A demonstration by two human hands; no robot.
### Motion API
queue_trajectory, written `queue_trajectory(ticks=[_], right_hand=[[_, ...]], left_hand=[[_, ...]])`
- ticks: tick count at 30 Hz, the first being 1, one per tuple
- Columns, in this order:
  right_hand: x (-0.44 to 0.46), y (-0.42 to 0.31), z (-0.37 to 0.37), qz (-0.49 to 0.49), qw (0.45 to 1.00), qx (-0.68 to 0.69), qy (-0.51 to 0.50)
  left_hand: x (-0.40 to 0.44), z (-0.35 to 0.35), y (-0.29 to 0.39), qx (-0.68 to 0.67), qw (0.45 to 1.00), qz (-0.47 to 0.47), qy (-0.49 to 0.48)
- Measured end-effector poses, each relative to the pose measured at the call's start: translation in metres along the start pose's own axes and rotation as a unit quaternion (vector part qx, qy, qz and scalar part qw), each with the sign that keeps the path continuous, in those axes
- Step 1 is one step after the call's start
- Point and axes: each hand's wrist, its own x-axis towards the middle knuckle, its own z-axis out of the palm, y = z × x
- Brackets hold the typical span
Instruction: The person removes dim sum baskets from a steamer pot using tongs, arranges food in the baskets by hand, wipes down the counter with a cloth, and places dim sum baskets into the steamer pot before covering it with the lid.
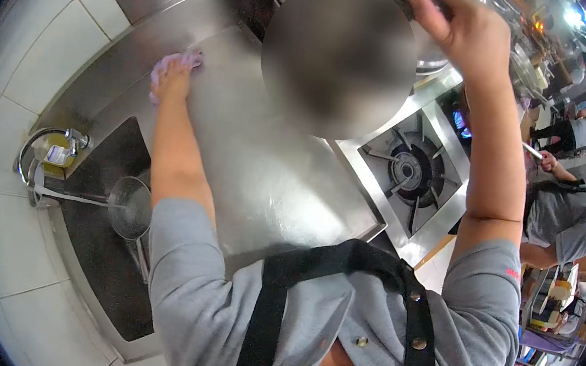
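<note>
My left hand presses a crumpled light purple cloth onto the steel counter, near its back left corner. At the top right, my right hand is raised and closed around the handle of a large round metal pot or pan. Its broad grey face is turned toward me and hides part of the counter behind it. Below its right edge lies the gas burner, with no flame showing on it.
At left are a sink with a strainer, a faucet and a yellow container. A blue flame burns beyond the near burner. Co-workers stand at the right, beside shelves.
</note>
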Motion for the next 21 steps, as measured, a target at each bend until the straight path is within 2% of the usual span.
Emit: queue_trajectory(ticks=[1, 3, 4, 7, 9, 11, 13, 15, 16, 18, 19, 20, 21], right_hand=[[0.003, -0.002, 0.004, -0.018, 0.997, 0.028, 0.066], [0.006, 0.001, 0.001, -0.021, 0.999, 0.028, 0.039], [0.007, 0.000, 0.001, 0.014, 0.999, 0.041, 0.028], [0.006, 0.003, 0.003, -0.012, 1.000, 0.006, 0.028], [0.002, -0.003, 0.000, 0.005, 0.999, 0.027, 0.020], [-0.005, -0.002, 0.003, -0.039, 0.998, 0.028, 0.039], [-0.011, -0.003, 0.005, -0.027, 0.998, 0.047, 0.042], [-0.012, -0.009, 0.002, 0.004, 0.998, 0.051, 0.027], [-0.014, -0.008, 0.003, 0.012, 1.000, -0.004, 0.001], [-0.021, 0.001, 0.018, 0.021, 0.999, -0.037, -0.012], [-0.019, 0.007, 0.023, 0.028, 0.999, -0.001, -0.036], [-0.016, 0.006, 0.020, 0.060, 0.993, -0.035, -0.097], [-0.019, 0.005, 0.019, 0.071, 0.992, 0.029, -0.099]], left_hand=[[0.003, -0.003, 0.011, 0.079, 0.993, 0.089, 0.026], [-0.018, -0.028, 0.060, -0.045, 0.998, 0.018, -0.040], [-0.027, -0.018, 0.076, -0.042, 0.996, 0.076, 0.017], [-0.062, 0.024, 0.121, -0.038, 0.940, 0.293, 0.170], [-0.136, -0.018, 0.163, -0.080, 0.951, 0.282, 0.094], [-0.208, -0.021, 0.186, -0.088, 0.951, 0.296, 0.014], [-0.271, -0.013, 0.191, -0.160, 0.906, 0.387, 0.064], [-0.320, -0.025, 0.198, -0.155, 0.872, 0.461, 0.046], [-0.340, -0.040, 0.197, -0.177, 0.851, 0.493, 0.022], [-0.371, -0.052, 0.196, -0.259, 0.809, 0.528, 0.006], [-0.385, -0.049, 0.191, -0.315, 0.786, 0.533, 0.018], [-0.395, -0.050, 0.177, -0.293, 0.766, 0.572, -0.020], [-0.406, -0.045, 0.161, -0.290, 0.795, 0.532, -0.020]])
